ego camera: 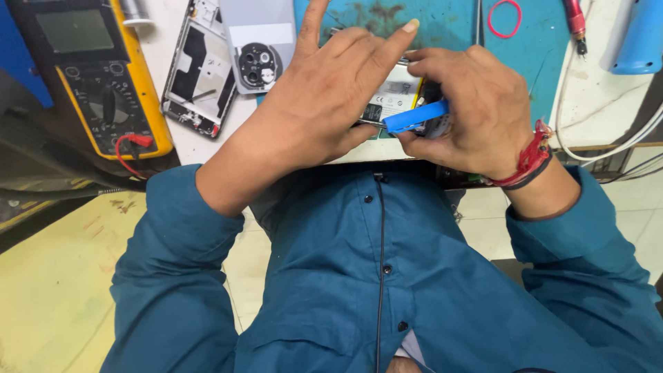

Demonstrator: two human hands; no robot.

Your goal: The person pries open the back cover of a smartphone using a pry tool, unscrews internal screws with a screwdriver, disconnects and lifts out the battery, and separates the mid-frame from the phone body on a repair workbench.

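Opened phone (395,97), back off and pale battery showing, sits on the teal mat (449,27) right at the near edge of the table, mostly hidden under both hands. Going left to right: yellow multimeter (97,76) at the table's left edge with a red probe plug (138,141) in its lower socket; just beside it a stripped phone frame (199,69), then a grey back cover (257,45) with a round camera cluster, touching the mat's left edge. Left hand (324,103) lies flat over the phone's left half, fingers splayed and loose, pinning it rather than gripping. Right hand (469,103) pinches a blue plastic pry tool (414,116) between thumb and fingers, tip lying against the battery's near-right edge; whether the tip is under anything I cannot tell, the fingers hide it. Red thread band (532,155) on that wrist. Further right: red rubber band (505,18) on the mat, a red-handled tool (574,21), a blue cylinder-shaped tool (639,38) at the far right corner, white cables (608,148) along the right edge. Judgement on doing it well: keep the tool shallow and flat, lever at the edge only, never dig toward the battery cell. Keep the left palm's weight on the frame, not on the cell. Phone sits very close to the table edge; sliding it further in would be safer.
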